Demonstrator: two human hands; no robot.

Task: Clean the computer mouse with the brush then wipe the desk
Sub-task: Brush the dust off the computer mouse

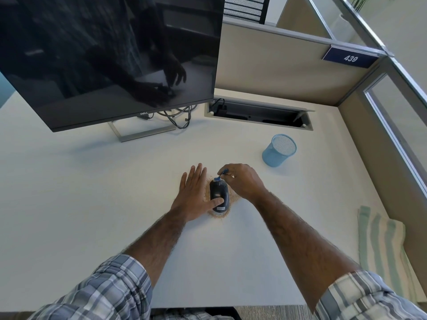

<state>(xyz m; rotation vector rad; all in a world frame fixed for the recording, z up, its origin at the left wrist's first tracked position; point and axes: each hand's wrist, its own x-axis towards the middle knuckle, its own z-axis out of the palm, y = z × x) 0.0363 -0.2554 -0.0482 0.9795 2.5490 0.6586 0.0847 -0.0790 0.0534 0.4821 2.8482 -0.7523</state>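
Pinning the mouse (217,191) at desk (115,181) centre under the thumb of my flat left hand (193,192), I pinch the small brush (219,178) in my right hand (245,181) at its 12 o'clock end; shell judged light, hard, slick, so skids unless braced.

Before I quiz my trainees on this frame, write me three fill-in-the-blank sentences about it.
The right hand holds a blue ___ to the front of the mouse.
On the mouse rests the ___ of the left hand.
The partition sign reads ___.
Missing: brush, thumb, 439.
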